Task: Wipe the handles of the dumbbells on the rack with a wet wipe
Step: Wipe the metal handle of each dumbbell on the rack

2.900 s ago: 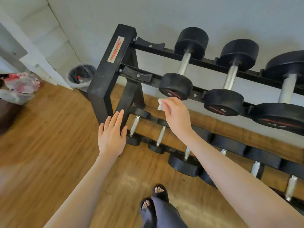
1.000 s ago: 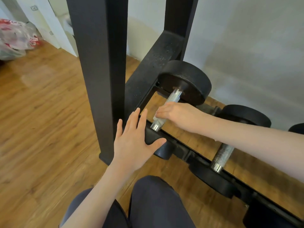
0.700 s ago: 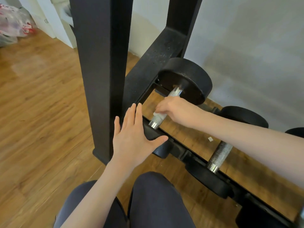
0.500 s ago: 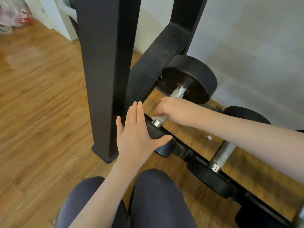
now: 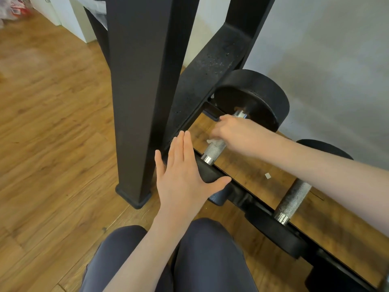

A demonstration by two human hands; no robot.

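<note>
Crouching at the bottom shelf of the rack [image 5: 145, 91], the person had the right hand [image 5: 235, 133] curled around the handle [image 5: 214, 149] of the end dumbbell, with a white wet wipe [image 5: 211, 141] bunched under the fingers and showing at their lower edge. That dumbbell lay in its cradle on the lowest rail, its far weight [image 5: 252, 98] against the back of the frame. The left hand [image 5: 185, 175] rested flat and spread, fingers straight, on the near weight [image 5: 207, 171], gripping nothing.

The hand sat over the far half of the handle, and the rough grip nearer the front was bare. To do this step well, the wipe probably needed to wrap fully around the bar and travel its whole length, with a twist of the wrist so the underside got cleaned too. Firm pressure would help the cloth get into the rough texture. The flat left hand looked useful for stopping the dumbbell rolling. A second handle [image 5: 293, 202] lay just beside, seemingly next.
</note>
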